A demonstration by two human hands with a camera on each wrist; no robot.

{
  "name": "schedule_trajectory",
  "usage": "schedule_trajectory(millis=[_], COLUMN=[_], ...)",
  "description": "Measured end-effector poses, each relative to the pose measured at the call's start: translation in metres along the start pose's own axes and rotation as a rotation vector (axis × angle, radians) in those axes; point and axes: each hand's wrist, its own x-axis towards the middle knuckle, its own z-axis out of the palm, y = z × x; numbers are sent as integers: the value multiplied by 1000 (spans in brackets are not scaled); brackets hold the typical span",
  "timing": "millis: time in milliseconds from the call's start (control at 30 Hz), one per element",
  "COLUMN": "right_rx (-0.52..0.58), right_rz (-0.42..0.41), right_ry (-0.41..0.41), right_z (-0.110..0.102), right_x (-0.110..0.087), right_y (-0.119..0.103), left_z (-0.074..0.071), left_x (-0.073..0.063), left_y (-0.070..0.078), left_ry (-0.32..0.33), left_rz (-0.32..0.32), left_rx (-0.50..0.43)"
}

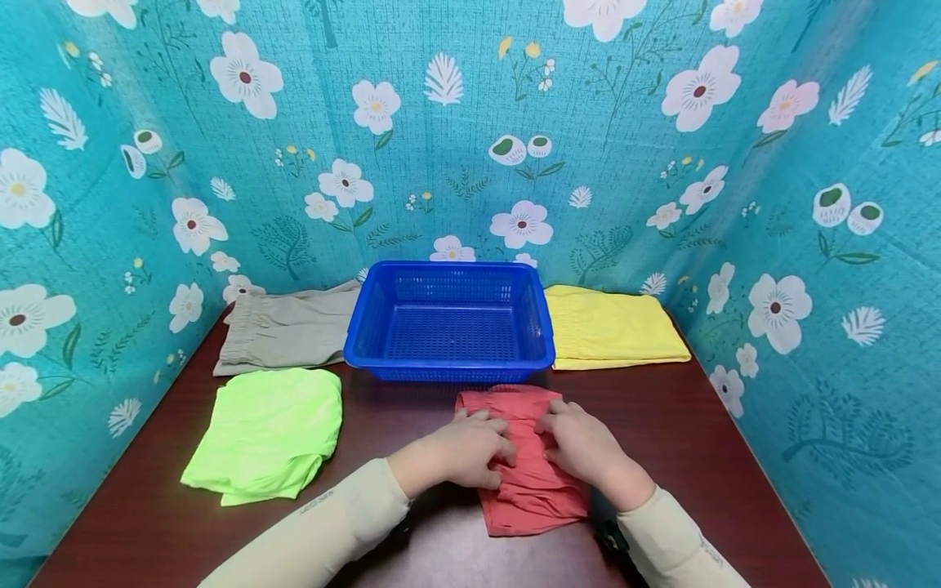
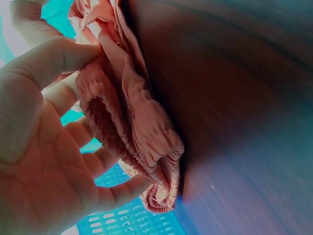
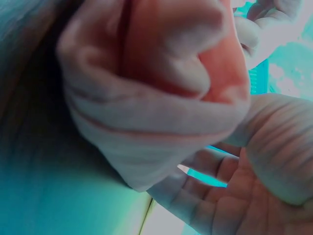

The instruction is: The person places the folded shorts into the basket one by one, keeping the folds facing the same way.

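Observation:
Folded red pants [image 1: 525,474] lie on the table in front of the basket, their gathered elastic waistband [image 2: 110,127] showing in the left wrist view. My left hand [image 1: 470,449] rests on their left side with spread fingers. Thumb and fingertips touch the cloth near the waistband. On the opposite side, my right hand [image 1: 586,445] lies over the edge, its fingertips on the fabric. In the right wrist view a loose fold of the red cloth [image 3: 151,117] hides part of that hand [image 3: 234,196].
A blue perforated basket [image 1: 450,371] stands at the back centre. Folded grey pants [image 1: 287,331] lie to its left and folded yellow pants [image 1: 617,327] to its right. A neon green garment [image 1: 268,433] lies at the left. Floral curtains [image 1: 456,180] enclose the dark table [image 1: 698,457].

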Motion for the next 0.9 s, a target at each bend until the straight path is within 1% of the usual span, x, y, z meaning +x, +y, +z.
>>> schedule_trajectory(millis=[167, 333, 567, 733, 900], right_rx=[8, -9, -12, -39, -34], right_rz=[-21, -33, -66, -57, -48], right_ry=[10, 30, 37, 60, 44], right_z=[0, 4, 9, 9, 6], right_x=[3, 7, 9, 12, 17], right_y=[-6, -12, -23, -29, -37], left_z=[1, 3, 7, 2, 0], left_x=[-5, -12, -24, -28, -33], left_y=[-5, -10, -14, -17, -21], left_ry=[11, 27, 4, 23, 30], left_rz=[3, -2, -31, -45, -64], left_rx=[10, 11, -22, -17, -32])
